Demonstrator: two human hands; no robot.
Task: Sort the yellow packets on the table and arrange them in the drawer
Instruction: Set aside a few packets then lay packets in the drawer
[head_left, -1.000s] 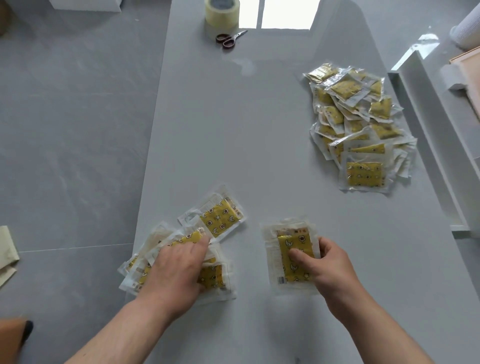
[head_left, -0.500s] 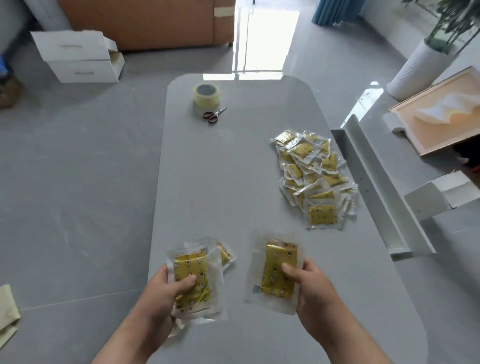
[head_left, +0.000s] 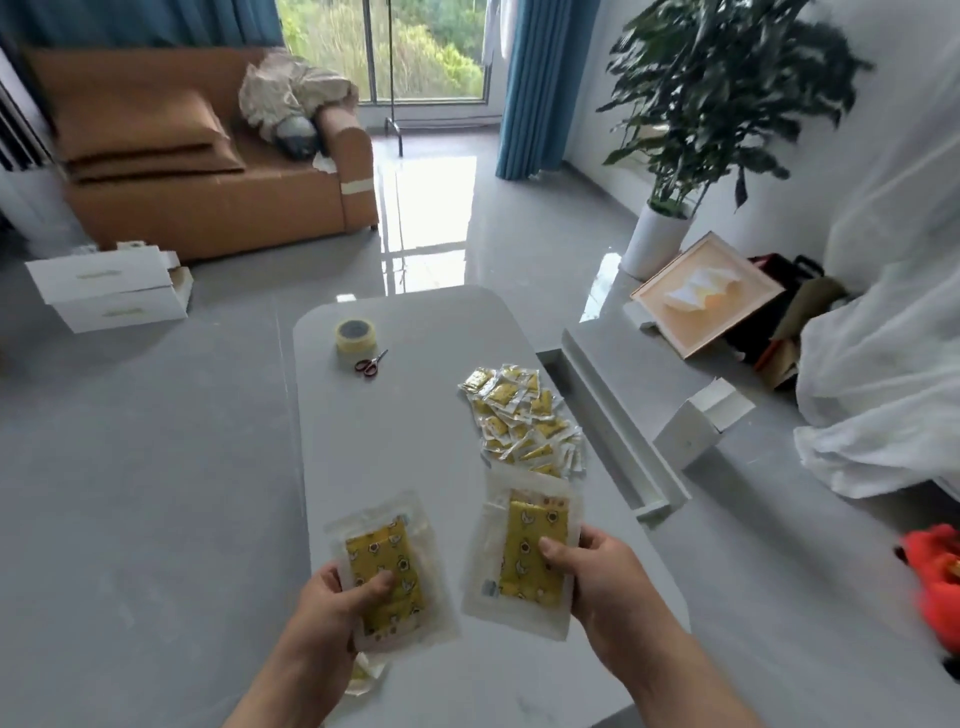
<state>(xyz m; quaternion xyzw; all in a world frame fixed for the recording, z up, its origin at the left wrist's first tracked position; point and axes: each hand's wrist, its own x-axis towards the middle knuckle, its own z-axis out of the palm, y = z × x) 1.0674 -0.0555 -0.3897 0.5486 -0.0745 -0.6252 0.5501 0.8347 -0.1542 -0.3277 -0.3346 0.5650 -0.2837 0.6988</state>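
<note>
Glossy, crinkled clear packets hold flat yellow printed inserts. At lower centre the left hand (head_left: 337, 603) grips a stack (head_left: 400, 551), thumb across its face and fingers curled behind. Just beside it the right hand (head_left: 597, 577) pinches a tilted packet (head_left: 524, 545). Both are held above the smooth grey round-cornered desk (head_left: 405, 426). A loose pile (head_left: 524, 421) lies along its right edge, near the long white drawer (head_left: 618, 415). A broad stretch of desk separates the hands from the tape (head_left: 356, 335).
</note>
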